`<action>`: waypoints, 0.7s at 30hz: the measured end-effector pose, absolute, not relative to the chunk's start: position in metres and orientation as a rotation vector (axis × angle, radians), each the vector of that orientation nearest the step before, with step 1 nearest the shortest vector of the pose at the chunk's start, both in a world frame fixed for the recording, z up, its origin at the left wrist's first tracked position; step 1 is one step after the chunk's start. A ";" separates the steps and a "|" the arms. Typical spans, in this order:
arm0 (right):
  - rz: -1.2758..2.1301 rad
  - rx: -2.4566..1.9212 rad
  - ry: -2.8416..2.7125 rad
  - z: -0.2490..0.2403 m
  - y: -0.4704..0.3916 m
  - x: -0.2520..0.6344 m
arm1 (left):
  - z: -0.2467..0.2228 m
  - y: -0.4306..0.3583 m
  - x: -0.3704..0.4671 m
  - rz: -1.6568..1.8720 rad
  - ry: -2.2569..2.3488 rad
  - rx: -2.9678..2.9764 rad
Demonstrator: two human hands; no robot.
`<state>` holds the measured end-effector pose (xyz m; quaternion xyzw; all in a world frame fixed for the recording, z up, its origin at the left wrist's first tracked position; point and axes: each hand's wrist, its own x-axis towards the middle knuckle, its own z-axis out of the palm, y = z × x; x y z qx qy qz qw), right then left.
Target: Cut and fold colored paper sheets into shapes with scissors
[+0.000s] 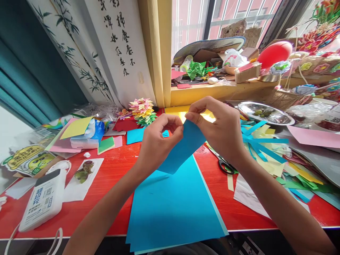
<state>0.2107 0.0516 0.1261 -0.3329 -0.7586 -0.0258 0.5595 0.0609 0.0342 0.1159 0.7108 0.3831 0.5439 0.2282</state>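
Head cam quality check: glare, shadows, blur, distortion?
Head view: window bright and pale, strong glare on the yellow paper behind the hands, highlights on the metal dish; head view: soft shadow on the blue sheets below the held blue paper; head view: apparent wide-angle stretch toward the side edges; head view: no obvious motion blur on left hand or right hand.
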 end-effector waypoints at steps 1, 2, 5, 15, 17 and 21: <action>-0.063 -0.797 -1.783 0.126 0.052 0.211 | 0.115 0.034 0.061 1.485 1.066 1.965; -0.064 -0.811 -1.780 0.125 0.053 0.212 | 0.115 0.035 0.060 1.475 1.074 1.968; -0.068 -0.843 -1.759 0.125 0.055 0.215 | 0.114 0.035 0.060 1.453 1.081 1.970; -0.092 -0.748 -1.577 0.136 0.072 0.236 | 0.104 0.032 0.051 1.312 1.094 2.031; -0.113 -0.741 -1.550 0.137 0.077 0.241 | 0.101 0.030 0.047 1.282 1.115 2.050; -0.157 -0.722 -1.510 0.139 0.084 0.249 | 0.097 0.024 0.041 1.265 1.135 2.042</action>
